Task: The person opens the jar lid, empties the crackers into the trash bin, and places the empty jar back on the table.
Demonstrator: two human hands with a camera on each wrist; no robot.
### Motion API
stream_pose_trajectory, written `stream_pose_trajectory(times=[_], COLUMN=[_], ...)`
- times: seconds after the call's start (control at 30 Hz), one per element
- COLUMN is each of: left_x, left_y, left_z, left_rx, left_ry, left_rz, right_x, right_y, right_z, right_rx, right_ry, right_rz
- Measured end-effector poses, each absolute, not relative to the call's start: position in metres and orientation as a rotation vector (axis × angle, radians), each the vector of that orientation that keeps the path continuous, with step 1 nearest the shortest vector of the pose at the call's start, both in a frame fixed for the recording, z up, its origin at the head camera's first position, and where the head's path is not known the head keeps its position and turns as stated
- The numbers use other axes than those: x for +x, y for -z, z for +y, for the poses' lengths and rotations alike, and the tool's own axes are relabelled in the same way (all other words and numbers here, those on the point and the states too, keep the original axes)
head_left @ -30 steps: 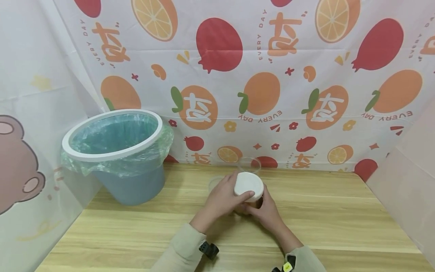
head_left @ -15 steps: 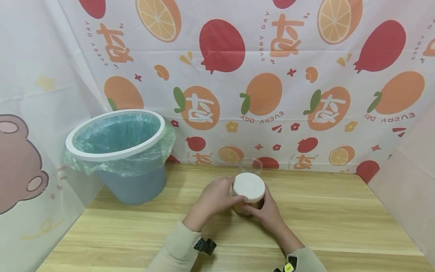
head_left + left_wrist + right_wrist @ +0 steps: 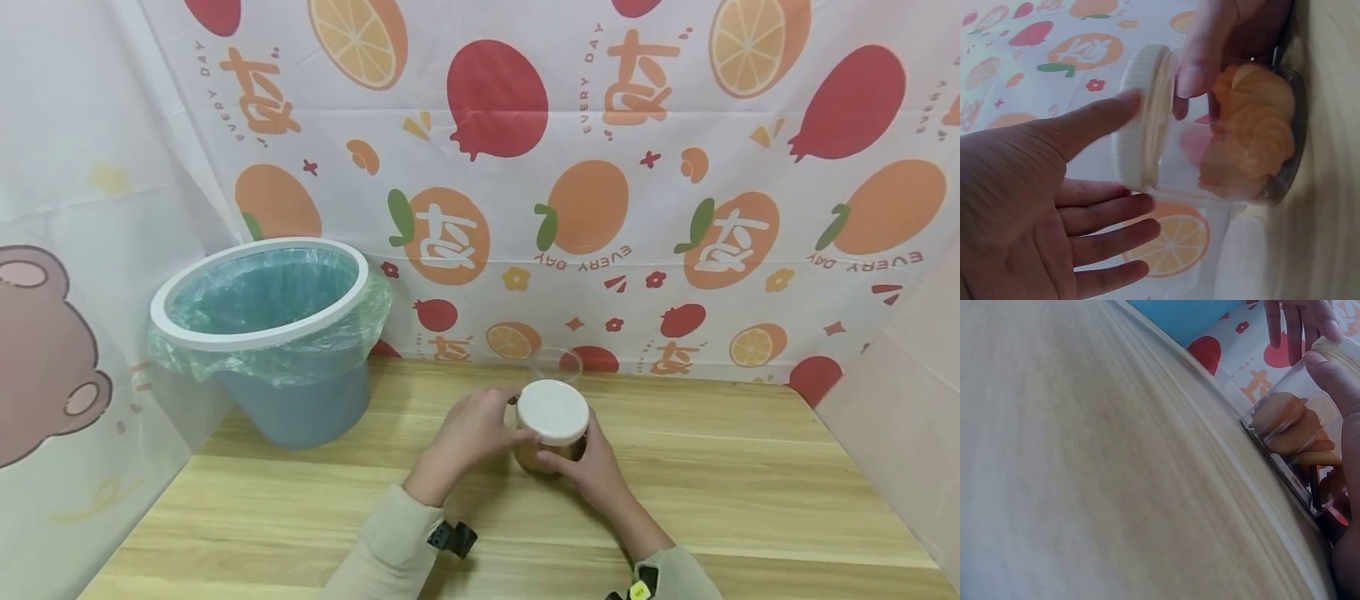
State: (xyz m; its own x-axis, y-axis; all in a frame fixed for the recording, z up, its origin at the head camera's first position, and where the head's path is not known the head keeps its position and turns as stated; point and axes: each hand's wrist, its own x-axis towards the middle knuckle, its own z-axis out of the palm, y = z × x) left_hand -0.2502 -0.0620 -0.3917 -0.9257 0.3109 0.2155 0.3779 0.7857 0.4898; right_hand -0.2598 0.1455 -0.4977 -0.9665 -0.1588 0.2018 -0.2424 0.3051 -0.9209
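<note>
Blue-gray waste bin (image 3: 296, 412), white rim (image 3: 225, 342), translucent green liner (image 3: 322, 358) overhanging outside, standing on wood-grain tabletop (image 3: 750, 483). Fruit-print cloth (image 3: 498, 98) hung behind; bear-print cloth (image 3: 45, 358) beside bin.

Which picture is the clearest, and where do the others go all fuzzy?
Head view: clearest, the printed cloth fairly crisp, a soft shadow on the tabletop beside the left hand. Left wrist view: hazy, the cookies soft-edged, the tabletop smeary. Right wrist view: tabletop blurred, palest toward the lower left.

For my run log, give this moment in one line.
left hand: touching lid; right hand: holding jar; lid: white, on jar; jar: upright, cookies inside
</note>
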Motion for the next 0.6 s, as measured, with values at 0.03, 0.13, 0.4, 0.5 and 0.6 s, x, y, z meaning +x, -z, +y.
stream_pose_trajectory(times=[0.03,0.13,0.4,0.5,0.6], left_x=[-0.251,-0.254,-0.255,-0.254,-0.252], left_y=[0.394,0.402,0.422,0.425,0.428], left_z=[-0.061,-0.056,-0.041,-0.036,-0.031], left_rx=[-0.560,-0.574,-0.548,-0.508,-0.477], left_ry=[0.831,0.898,1.062,1.085,1.095], left_rz=[-2.836,-2.805,-2.762,-2.763,-2.764], right_x=[-0.260,-0.259,-0.261,-0.262,-0.262], right_y=[0.498,0.497,0.499,0.498,0.498], right_z=[0.145,0.145,0.146,0.146,0.146], right_rx=[0.387,0.401,0.403,0.412,0.409], right_ry=[-1.762,-1.743,-1.738,-1.740,-1.738], right_rz=[-2.476,-2.466,-2.453,-2.451,-2.459])
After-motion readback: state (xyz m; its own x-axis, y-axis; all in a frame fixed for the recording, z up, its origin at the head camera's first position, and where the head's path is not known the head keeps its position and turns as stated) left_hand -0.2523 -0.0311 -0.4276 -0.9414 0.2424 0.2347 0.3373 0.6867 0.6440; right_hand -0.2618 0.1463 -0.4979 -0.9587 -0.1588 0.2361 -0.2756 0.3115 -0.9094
